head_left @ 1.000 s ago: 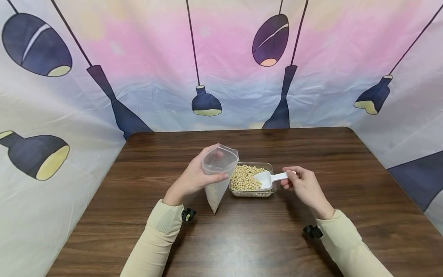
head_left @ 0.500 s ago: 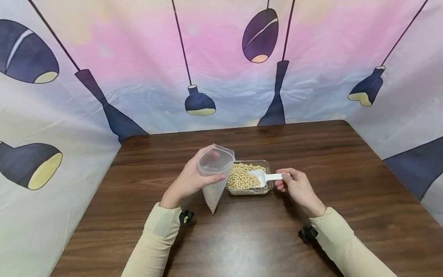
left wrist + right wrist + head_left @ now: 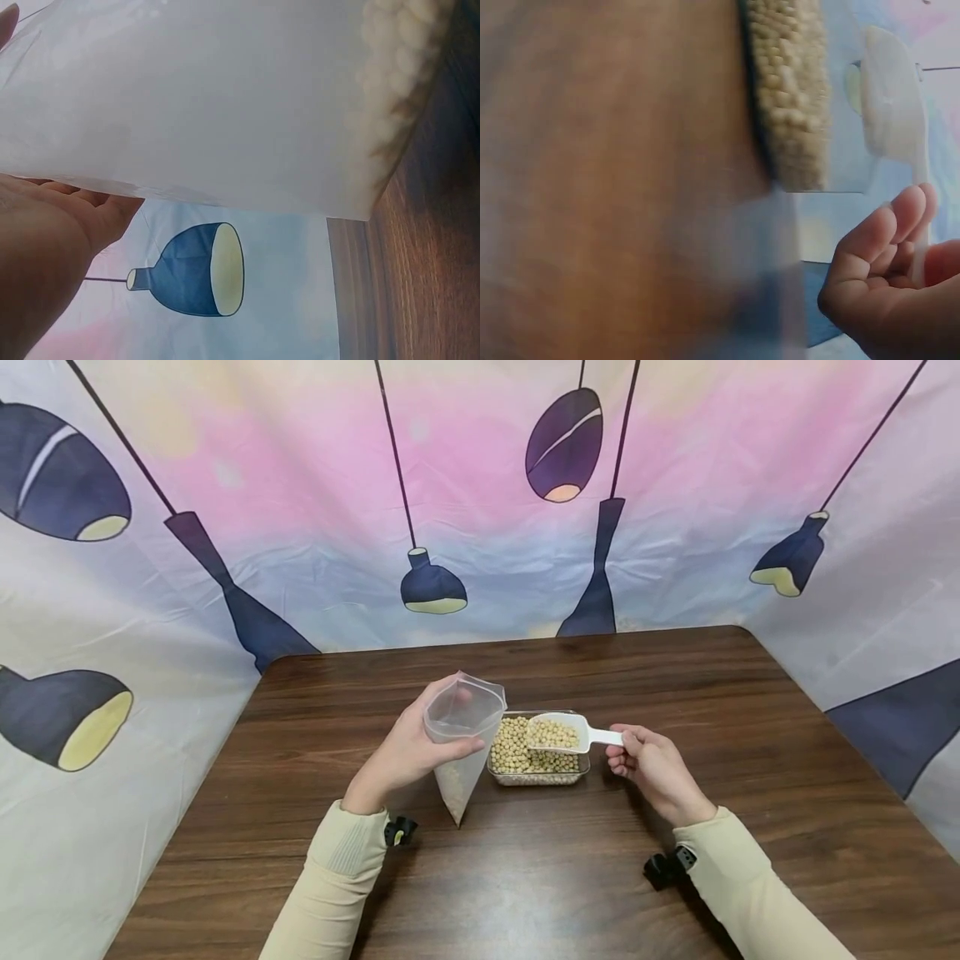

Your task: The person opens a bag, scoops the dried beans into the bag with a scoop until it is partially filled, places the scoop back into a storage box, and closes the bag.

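1. As I see it remotely, clear container point(image 3: 538, 779) of pale beans point(image 3: 508, 750) sits on table point(image 3: 540, 868).
2. Left of container: my left hand point(image 3: 405, 750) grips translucent bag point(image 3: 462, 772), mouth up, some beans in bottom tip.
3. Right of container: my right hand point(image 3: 658, 772) pinches white scoop point(image 3: 584, 735) by handle; loaded scoop above container.

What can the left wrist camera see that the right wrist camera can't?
Only the left wrist view shows the see-through bag and the left hand.
Only the right wrist view shows the white scoop, the right hand holding it, and the clear box.
Both show round beans, the wooden table and the lamp-patterned cloth.
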`<move>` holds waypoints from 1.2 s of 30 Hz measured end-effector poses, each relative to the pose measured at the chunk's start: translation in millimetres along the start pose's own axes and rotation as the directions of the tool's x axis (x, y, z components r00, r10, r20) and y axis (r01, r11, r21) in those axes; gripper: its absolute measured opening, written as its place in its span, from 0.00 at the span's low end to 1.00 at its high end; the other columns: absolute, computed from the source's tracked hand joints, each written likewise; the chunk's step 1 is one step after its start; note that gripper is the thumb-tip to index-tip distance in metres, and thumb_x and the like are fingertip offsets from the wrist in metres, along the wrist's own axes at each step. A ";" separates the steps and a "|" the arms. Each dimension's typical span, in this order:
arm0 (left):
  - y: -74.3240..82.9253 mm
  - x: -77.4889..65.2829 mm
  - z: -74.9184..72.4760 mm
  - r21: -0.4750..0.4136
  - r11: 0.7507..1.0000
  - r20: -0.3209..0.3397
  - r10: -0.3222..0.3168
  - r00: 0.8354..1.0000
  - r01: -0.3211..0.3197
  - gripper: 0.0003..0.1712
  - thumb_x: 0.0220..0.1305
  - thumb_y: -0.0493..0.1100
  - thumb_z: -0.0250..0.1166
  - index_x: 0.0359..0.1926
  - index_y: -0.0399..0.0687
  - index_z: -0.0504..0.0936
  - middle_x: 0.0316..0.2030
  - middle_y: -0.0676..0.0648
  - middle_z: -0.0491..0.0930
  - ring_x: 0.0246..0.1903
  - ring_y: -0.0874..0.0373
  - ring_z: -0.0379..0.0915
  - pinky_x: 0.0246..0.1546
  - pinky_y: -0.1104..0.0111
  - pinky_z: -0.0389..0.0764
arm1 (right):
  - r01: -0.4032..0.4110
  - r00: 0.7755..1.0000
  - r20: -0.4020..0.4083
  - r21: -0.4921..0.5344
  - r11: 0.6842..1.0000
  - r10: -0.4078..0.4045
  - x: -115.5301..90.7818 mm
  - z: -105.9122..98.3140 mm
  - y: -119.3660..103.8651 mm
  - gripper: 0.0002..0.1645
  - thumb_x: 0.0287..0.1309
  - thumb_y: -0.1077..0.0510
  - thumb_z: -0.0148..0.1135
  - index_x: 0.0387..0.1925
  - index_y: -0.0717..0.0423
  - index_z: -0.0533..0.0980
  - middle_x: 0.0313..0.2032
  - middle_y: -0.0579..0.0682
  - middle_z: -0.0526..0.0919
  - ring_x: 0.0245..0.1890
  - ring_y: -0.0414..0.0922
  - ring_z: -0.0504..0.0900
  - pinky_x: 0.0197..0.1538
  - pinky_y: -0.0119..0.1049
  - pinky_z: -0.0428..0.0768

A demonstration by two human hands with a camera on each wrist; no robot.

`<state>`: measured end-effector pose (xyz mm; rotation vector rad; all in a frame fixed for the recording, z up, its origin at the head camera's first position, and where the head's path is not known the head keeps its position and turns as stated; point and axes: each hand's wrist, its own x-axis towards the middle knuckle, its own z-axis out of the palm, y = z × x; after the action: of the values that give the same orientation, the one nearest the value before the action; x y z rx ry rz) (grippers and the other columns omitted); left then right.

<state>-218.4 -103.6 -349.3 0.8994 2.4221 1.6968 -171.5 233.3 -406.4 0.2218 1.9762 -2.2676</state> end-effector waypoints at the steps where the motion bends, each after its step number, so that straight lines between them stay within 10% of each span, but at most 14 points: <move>1: 0.0 -0.2 -0.2 0.000 1.000 -0.001 0.001 1.000 -0.001 0.48 0.51 0.41 0.77 0.71 0.57 0.62 0.57 0.49 0.73 0.53 0.48 0.73 0.51 0.53 0.76 | 0.017 1.000 -0.003 0.024 1.000 -0.017 -0.9 -0.2 -4.1 0.23 0.76 0.59 0.36 0.62 0.74 0.57 0.29 0.45 0.77 0.30 0.37 0.74 0.37 0.29 0.75; 18: -1.5 0.8 3.7 0.010 1.000 0.022 0.000 1.000 0.000 0.48 0.51 0.41 0.77 0.71 0.57 0.62 0.56 0.49 0.73 0.52 0.49 0.73 0.50 0.54 0.76 | 0.376 0.909 0.031 0.366 0.851 -0.415 -29.9 27.5 -91.3 0.13 0.72 0.58 0.50 0.49 0.63 0.72 0.30 0.50 0.79 0.32 0.41 0.77 0.38 0.29 0.78; 36: 0.4 0.5 5.4 -0.008 0.999 0.028 -0.031 0.999 0.032 0.47 0.50 0.42 0.78 0.69 0.56 0.63 0.56 0.48 0.73 0.50 0.52 0.74 0.48 0.57 0.78 | 0.585 0.806 -0.003 0.147 0.797 -0.591 -46.3 76.1 -107.2 0.16 0.71 0.58 0.51 0.52 0.65 0.72 0.29 0.51 0.81 0.33 0.43 0.80 0.42 0.34 0.79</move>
<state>-216.8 -98.7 -350.9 0.8734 2.3958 1.6715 -148.5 172.5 -283.1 -0.5109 2.0705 -2.7399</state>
